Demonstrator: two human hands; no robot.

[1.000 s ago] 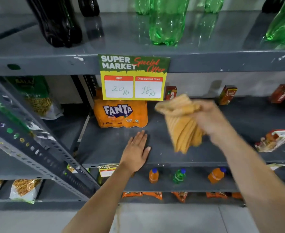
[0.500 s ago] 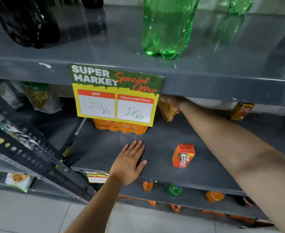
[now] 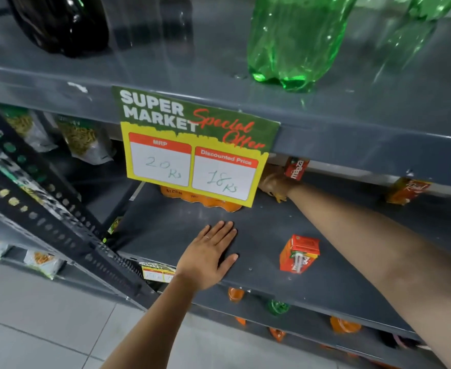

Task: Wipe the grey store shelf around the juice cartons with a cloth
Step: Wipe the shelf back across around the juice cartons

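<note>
- Left hand [image 3: 208,258] lies flat, fingers spread, bracing on the grey metal shelf [image 3: 333,278].
- Right hand [image 3: 273,182] presses the partly hidden orange cloth [image 3: 280,199] at the back; grip unclear.
- Sweep forward, skirting the small red-orange juice carton [image 3: 299,254].

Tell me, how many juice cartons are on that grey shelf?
3. One carton lies near the front edge, a maaza carton is at the back by the right hand, one stands far right. The sign may hide more.
</note>
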